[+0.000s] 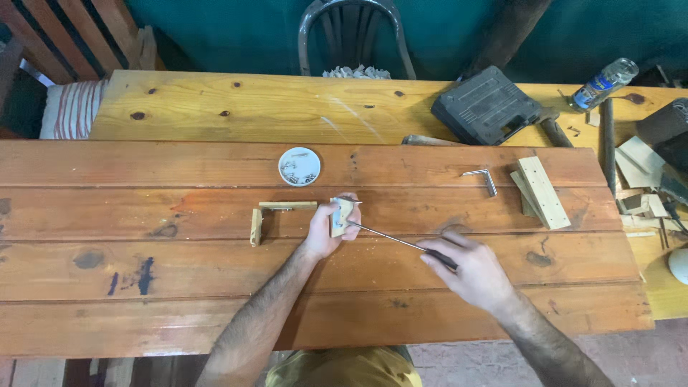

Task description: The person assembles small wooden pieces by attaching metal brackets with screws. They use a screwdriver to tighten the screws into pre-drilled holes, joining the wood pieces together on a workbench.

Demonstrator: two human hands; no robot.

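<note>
From the head camera, the left hand [328, 228] is wrapping its grip around a small pale wooden block with a metal bracket on it [340, 216], holding it upright just above the reddish-brown plank bench [179, 272]. The right hand [469, 271] is closing its grip on the dark handle of a long thin-shafted screwdriver [401, 243], whose tip is touching the block. Just left of the block, two pale wooden strips forming an L [269, 215] are lying flat, with a small white round dish of screws [299, 165] beyond them. To the right, a bent metal bracket [484, 176] and stacked pale wood slats [541, 192] are resting, and a dark grey plastic tool case [486, 104] is sitting farther back.
</note>
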